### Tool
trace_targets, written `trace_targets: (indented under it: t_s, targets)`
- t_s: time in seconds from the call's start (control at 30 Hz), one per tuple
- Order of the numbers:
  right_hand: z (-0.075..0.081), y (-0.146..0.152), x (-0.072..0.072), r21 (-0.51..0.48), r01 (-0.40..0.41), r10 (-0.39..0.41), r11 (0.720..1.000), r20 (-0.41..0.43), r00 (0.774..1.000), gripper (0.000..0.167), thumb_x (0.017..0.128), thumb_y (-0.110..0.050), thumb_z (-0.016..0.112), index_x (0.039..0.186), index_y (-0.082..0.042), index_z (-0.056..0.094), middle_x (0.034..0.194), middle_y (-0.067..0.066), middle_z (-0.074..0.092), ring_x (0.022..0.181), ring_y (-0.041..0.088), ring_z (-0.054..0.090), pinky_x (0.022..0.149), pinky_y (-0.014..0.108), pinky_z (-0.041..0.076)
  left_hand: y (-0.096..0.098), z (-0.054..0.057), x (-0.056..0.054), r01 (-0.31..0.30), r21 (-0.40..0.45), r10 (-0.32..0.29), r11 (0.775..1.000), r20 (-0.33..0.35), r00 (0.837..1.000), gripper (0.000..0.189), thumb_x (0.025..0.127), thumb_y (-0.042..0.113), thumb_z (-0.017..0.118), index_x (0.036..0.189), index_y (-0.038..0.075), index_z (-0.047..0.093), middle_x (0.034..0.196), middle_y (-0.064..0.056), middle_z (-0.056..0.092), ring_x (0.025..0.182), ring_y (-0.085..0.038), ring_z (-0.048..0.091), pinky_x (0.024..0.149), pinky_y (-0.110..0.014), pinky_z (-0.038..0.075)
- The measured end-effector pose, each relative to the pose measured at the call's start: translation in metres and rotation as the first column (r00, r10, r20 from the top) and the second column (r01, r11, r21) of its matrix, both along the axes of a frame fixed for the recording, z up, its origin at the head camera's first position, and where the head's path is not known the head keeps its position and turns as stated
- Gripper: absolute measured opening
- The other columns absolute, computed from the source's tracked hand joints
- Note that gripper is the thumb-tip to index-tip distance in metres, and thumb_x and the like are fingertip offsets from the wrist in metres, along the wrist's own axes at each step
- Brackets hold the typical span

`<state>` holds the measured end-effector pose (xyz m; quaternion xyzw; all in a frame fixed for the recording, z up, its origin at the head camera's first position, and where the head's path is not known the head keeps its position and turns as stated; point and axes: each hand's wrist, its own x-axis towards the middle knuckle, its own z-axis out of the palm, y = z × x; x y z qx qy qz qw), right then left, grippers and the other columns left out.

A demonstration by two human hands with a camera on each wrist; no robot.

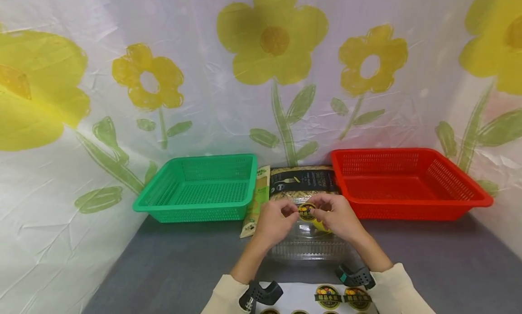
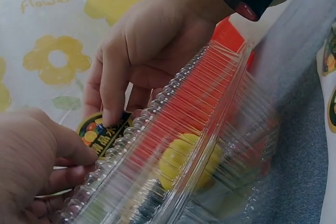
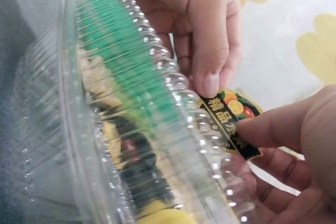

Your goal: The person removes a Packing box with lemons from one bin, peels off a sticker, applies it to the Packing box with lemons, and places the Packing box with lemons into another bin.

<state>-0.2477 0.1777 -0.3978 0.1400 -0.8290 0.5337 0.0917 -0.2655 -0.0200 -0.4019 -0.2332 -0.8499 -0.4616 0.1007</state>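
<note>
Fruit sticker count in hands: 1. The black-and-gold fruit sticker (image 1: 306, 211) is held above the lid of 1 clear plastic clamshell (image 1: 307, 249), at its ridged edge; contact with the lid can't be told. One end is pinched by the left hand (image 1: 274, 222), the other by the right hand (image 1: 336, 216), thumb and fingers closed on it in both cases. 1 yellow item (image 2: 181, 161) is seen through the clear plastic; kind can't be told.

Sticker sheet (image 1: 293, 291): 1, laid at the near table edge; 2 stickers mostly visible, 3 more cut off by the frame in the head view.

Baskets: 2, green basket (image 1: 195, 208) at left, red basket (image 1: 416, 203) at right. Between them, behind the clamshell: 1 pasta bag (image 1: 302, 180) and 1 slim green-and-tan packet (image 1: 260, 198). All are set on 1 grey table (image 1: 183, 255). Flowers printed on the backdrop (image 1: 195, 28): 5 in the head view.
</note>
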Motion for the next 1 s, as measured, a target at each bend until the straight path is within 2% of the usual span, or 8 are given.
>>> trace_targets:
  t_s: [0.13, 0.23, 0.43, 0.67, 0.8, 1.0]
  targets:
    - [-0.0012, -0.0011, -0.0015, 0.093, 0.056, -0.053, 0.994, -0.039, 0.998, 0.016, 0.088, 0.001, 0.072, 0.101, -0.007, 0.074, 0.081, 0.006, 0.067, 0.064, 0.021, 0.054, 0.05, 0.029, 0.049, 0.0022, 0.0021, -0.0007, -0.021, -0.047, 0.02, 0.999, -0.012, 1.0, 0.003, 0.086, 0.01, 0.074, 0.084, 0.01, 0.077, 0.076, 0.006, 0.07, 0.07, -0.008, 0.061, 0.066, -0.026, 0.052]
    - [-0.0016, -0.0032, -0.0015, 0.128, 0.079, -0.072, 0.989, -0.059, 0.996, 0.017, 0.087, 0.003, 0.073, 0.101, -0.006, 0.075, 0.084, 0.005, 0.068, 0.07, 0.021, 0.056, 0.054, 0.029, 0.051, 0.0024, 0.002, -0.0012, -0.037, -0.069, 0.035, 0.997, -0.021, 0.999, 0.006, 0.084, 0.007, 0.075, 0.081, 0.012, 0.076, 0.073, 0.006, 0.068, 0.068, -0.008, 0.06, 0.064, -0.026, 0.05]
    - [-0.0025, -0.0065, -0.0009, 0.173, 0.087, -0.078, 0.981, -0.059, 0.995, 0.017, 0.086, 0.002, 0.075, 0.1, -0.007, 0.076, 0.083, 0.004, 0.067, 0.068, 0.02, 0.055, 0.055, 0.029, 0.049, 0.0017, -0.0005, -0.0022, -0.05, -0.095, 0.048, 0.994, -0.029, 0.998, 0.008, 0.083, 0.006, 0.075, 0.078, 0.012, 0.075, 0.07, 0.006, 0.066, 0.066, -0.007, 0.059, 0.062, -0.026, 0.049]
    - [-0.0019, -0.0082, -0.0016, 0.26, 0.108, -0.093, 0.959, -0.071, 0.993, 0.019, 0.085, 0.001, 0.076, 0.103, -0.007, 0.075, 0.085, 0.003, 0.069, 0.067, 0.016, 0.056, 0.058, 0.029, 0.049, 0.0036, -0.0015, -0.0037, -0.08, -0.13, 0.074, 0.988, -0.053, 0.996, 0.009, 0.081, 0.006, 0.075, 0.076, 0.013, 0.074, 0.068, 0.006, 0.065, 0.064, -0.007, 0.057, 0.059, -0.026, 0.048]
    - [-0.0033, -0.0085, -0.0026, 0.31, 0.114, -0.083, 0.944, -0.11, 0.99, 0.02, 0.084, 0.001, 0.077, 0.103, -0.005, 0.074, 0.085, 0.003, 0.07, 0.067, 0.013, 0.057, 0.062, 0.031, 0.05, 0.0047, -0.0018, -0.0035, -0.102, -0.163, 0.093, 0.981, -0.062, 0.994, 0.009, 0.081, 0.007, 0.077, 0.074, 0.012, 0.073, 0.065, 0.007, 0.063, 0.062, -0.007, 0.056, 0.057, -0.025, 0.047]
    - [-0.0055, -0.01, -0.0029, 0.343, 0.147, -0.099, 0.928, -0.153, 0.983, 0.026, 0.081, 0.0, 0.08, 0.105, -0.006, 0.073, 0.086, 0.002, 0.068, 0.067, 0.012, 0.056, 0.067, 0.033, 0.049, 0.0048, -0.003, -0.0031, -0.105, -0.213, 0.085, 0.971, -0.099, 0.991, 0.009, 0.079, 0.008, 0.078, 0.073, 0.013, 0.074, 0.063, 0.009, 0.06, 0.061, -0.007, 0.054, 0.058, -0.024, 0.045]
